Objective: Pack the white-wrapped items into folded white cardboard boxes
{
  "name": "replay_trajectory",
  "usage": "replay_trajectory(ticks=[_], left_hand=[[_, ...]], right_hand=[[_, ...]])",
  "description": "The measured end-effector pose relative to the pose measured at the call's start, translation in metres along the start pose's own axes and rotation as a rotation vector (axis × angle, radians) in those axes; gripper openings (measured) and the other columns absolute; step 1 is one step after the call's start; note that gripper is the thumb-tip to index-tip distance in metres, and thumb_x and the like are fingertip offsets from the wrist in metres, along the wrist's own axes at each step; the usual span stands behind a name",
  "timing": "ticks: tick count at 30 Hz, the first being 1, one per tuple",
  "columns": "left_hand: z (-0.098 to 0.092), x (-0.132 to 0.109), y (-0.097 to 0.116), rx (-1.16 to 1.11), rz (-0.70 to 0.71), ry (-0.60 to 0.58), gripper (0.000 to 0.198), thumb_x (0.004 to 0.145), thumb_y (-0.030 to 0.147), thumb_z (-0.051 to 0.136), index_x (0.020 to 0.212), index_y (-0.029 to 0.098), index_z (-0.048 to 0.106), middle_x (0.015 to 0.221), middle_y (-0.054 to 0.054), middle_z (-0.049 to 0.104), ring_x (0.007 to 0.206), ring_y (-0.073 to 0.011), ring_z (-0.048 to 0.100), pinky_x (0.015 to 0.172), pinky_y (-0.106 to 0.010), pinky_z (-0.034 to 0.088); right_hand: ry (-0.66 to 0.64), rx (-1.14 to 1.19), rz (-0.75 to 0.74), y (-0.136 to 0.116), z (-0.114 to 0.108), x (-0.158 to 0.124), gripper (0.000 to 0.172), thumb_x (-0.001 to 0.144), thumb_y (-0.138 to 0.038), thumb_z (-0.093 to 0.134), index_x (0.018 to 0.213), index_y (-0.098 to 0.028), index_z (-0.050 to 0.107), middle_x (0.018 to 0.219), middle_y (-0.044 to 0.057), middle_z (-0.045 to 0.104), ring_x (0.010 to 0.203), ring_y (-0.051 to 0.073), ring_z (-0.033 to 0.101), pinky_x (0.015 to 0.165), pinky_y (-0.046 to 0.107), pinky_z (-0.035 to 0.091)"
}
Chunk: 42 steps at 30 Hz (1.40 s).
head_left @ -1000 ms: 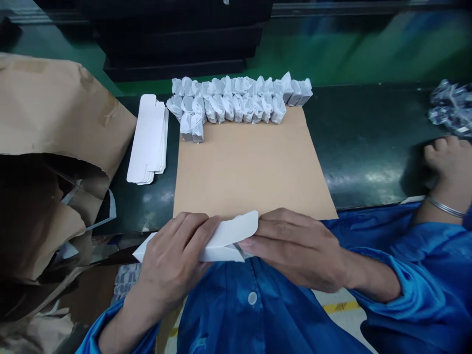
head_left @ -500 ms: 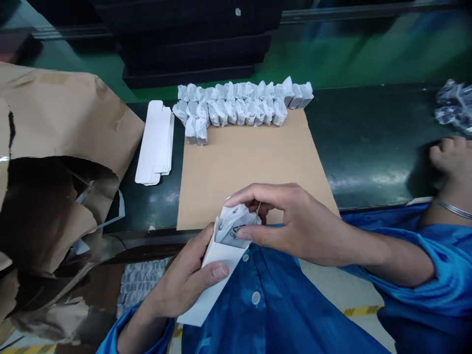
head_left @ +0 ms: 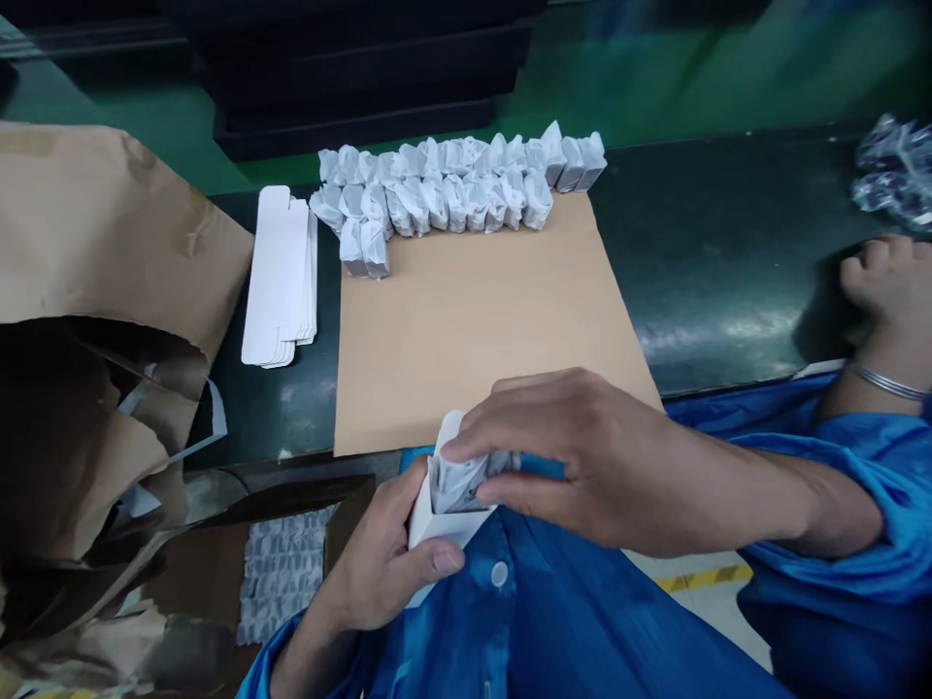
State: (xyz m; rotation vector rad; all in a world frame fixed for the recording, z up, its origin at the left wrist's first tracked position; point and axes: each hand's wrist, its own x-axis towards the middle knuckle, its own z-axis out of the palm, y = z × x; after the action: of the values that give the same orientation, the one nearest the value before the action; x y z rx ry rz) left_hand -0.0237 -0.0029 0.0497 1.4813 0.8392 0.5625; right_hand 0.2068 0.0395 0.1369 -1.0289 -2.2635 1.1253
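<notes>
My left hand (head_left: 397,553) is wrapped round a narrow white carton (head_left: 448,529), held tilted with its open end up. A wrapped item in thin whitish plastic (head_left: 460,482) sits partly inside that open end. My right hand (head_left: 575,461) closes thumb and fingers on the top of the wrapped item, covering much of it. Beyond my hands lies a brown cardboard sheet (head_left: 481,320). Several similar wrapped items (head_left: 437,199) stand in rows along its far side.
Flat white cartons (head_left: 277,282) are stacked left of the sheet. A torn brown paper-lined box (head_left: 109,223) stands at far left. Below, an open box holds several wrapped pieces (head_left: 283,573). At right are another person's hand (head_left: 892,282) and clear plastic bags (head_left: 895,175).
The carton has been turned more upright, and the wrapped item sits lower in it. My right hand has moved slightly down with it. The view has shifted a little.
</notes>
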Motion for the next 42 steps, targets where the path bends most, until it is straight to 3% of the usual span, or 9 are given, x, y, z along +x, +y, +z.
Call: replay_trajectory(ticks=[6,15,18,24,29,34,38,39,42], left_hand=[[0.004,0.001,0.001,0.079,0.041,0.039,0.052,0.083,0.066,0.056,0.105,0.021,0.065,0.082,-0.002,0.062,0.068,-0.0166,0.053,0.061,-0.028,0.042],[0.018,-0.003,-0.006,0.113,0.112,0.188,0.049,0.083,0.063,0.057,0.108,0.023,0.068,0.085,-0.003,0.069,0.069,-0.0183,0.06,0.061,-0.028,0.046],[0.023,-0.003,-0.009,0.095,0.105,0.196,0.055,0.084,0.066,0.054,0.114,0.021,0.066,0.091,-0.006,0.07,0.074,-0.0212,0.062,0.063,-0.031,0.048],[0.029,-0.001,-0.012,0.159,0.166,0.183,0.057,0.085,0.07,0.047,0.101,0.018,0.065,0.075,-0.005,0.063,0.063,-0.019,0.058,0.057,-0.031,0.044],[0.032,-0.002,-0.014,0.24,0.268,0.141,0.035,0.096,0.051,0.042,0.099,0.02,0.059,0.079,-0.003,0.063,0.067,-0.0165,0.057,0.06,-0.029,0.043],[0.032,-0.002,-0.015,0.184,0.195,0.274,0.038,0.096,0.053,0.041,0.111,0.021,0.055,0.084,-0.002,0.063,0.067,-0.0158,0.055,0.062,-0.028,0.045],[0.028,-0.004,-0.022,0.066,0.118,0.314,0.04,0.094,0.052,0.046,0.117,0.021,0.057,0.095,-0.005,0.066,0.079,-0.0185,0.061,0.072,-0.03,0.05],[0.026,-0.005,-0.024,0.026,0.102,0.335,0.042,0.094,0.053,0.045,0.119,0.021,0.056,0.098,-0.006,0.066,0.082,-0.0193,0.062,0.074,-0.031,0.05],[0.025,-0.002,-0.026,-0.138,0.063,0.422,0.049,0.094,0.058,0.042,0.121,0.019,0.056,0.099,-0.009,0.067,0.083,-0.0214,0.064,0.074,-0.034,0.052]], right_hand=[[0.027,0.031,-0.053,0.003,-0.002,-0.01,0.017,0.09,-0.015,0.064,0.106,-0.021,0.066,0.105,-0.001,0.072,0.091,0.012,0.067,0.079,0.024,0.055],[0.072,-0.025,0.049,0.003,0.001,-0.024,0.022,0.091,-0.021,0.063,0.113,-0.022,0.063,0.108,0.001,0.07,0.091,0.013,0.067,0.071,0.023,0.056],[0.059,-0.026,0.004,0.003,-0.002,-0.025,0.022,0.092,-0.019,0.061,0.114,-0.022,0.062,0.111,0.002,0.069,0.096,0.013,0.066,0.076,0.023,0.056],[-0.079,-0.274,-0.262,0.001,-0.011,-0.026,0.021,0.098,-0.019,0.051,0.115,-0.02,0.062,0.116,0.007,0.068,0.103,0.018,0.063,0.089,0.031,0.055],[-0.268,-0.33,-0.267,0.0,0.002,-0.018,0.021,0.098,-0.017,0.049,0.114,-0.019,0.062,0.1,0.006,0.071,0.093,0.018,0.065,0.083,0.031,0.055],[0.023,-0.281,-0.171,0.007,0.03,-0.013,0.018,0.098,-0.022,0.052,0.111,-0.014,0.062,0.103,0.009,0.071,0.096,0.018,0.065,0.084,0.03,0.054],[-0.121,-0.246,-0.187,0.013,0.024,-0.015,0.025,0.098,-0.023,0.054,0.121,-0.017,0.061,0.12,0.007,0.068,0.118,0.02,0.058,0.103,0.038,0.048],[-0.086,-0.238,-0.167,0.014,0.021,-0.017,0.03,0.097,-0.023,0.056,0.127,-0.018,0.059,0.124,0.008,0.067,0.121,0.021,0.056,0.105,0.039,0.047],[0.321,-0.147,-0.058,0.019,0.024,-0.022,0.041,0.093,-0.021,0.06,0.134,-0.021,0.054,0.128,0.009,0.064,0.12,0.021,0.058,0.102,0.04,0.049]])
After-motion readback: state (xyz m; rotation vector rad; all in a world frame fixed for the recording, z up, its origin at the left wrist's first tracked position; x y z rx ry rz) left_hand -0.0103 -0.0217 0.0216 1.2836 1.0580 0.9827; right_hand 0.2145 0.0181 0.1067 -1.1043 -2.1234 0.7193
